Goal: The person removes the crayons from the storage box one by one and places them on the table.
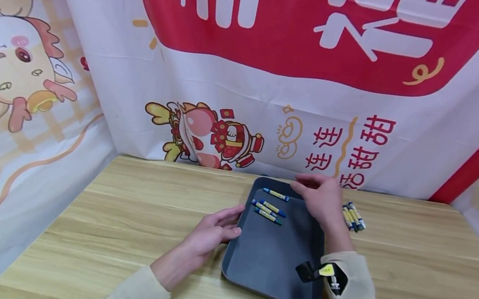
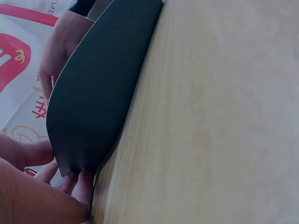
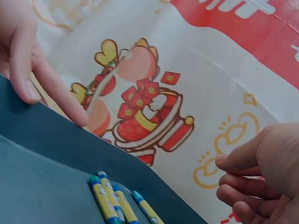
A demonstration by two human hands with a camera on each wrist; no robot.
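Note:
A dark grey rectangular tray (image 1: 275,262) lies on the table. My left hand (image 1: 214,233) holds its left side, thumb at the rim and the other fingers against the outer wall (image 2: 93,93). Inside the tray's far left part are several yellow-wrapped crayons: a light-blue one (image 1: 276,194) slightly apart, then a blue one (image 1: 273,208) and a green one (image 1: 268,216) close together. Over the tray's far right corner is my right hand (image 1: 320,198). Its fingers (image 3: 247,186) are loosely bent, with nothing visible between thumb and fingertips.
Several more crayons (image 1: 353,217) lie in a bunch on the wooden table (image 1: 148,208), right of the tray. A printed cloth (image 1: 229,79) hangs along the table's back edge, and another cloth (image 1: 0,142) hangs on the left.

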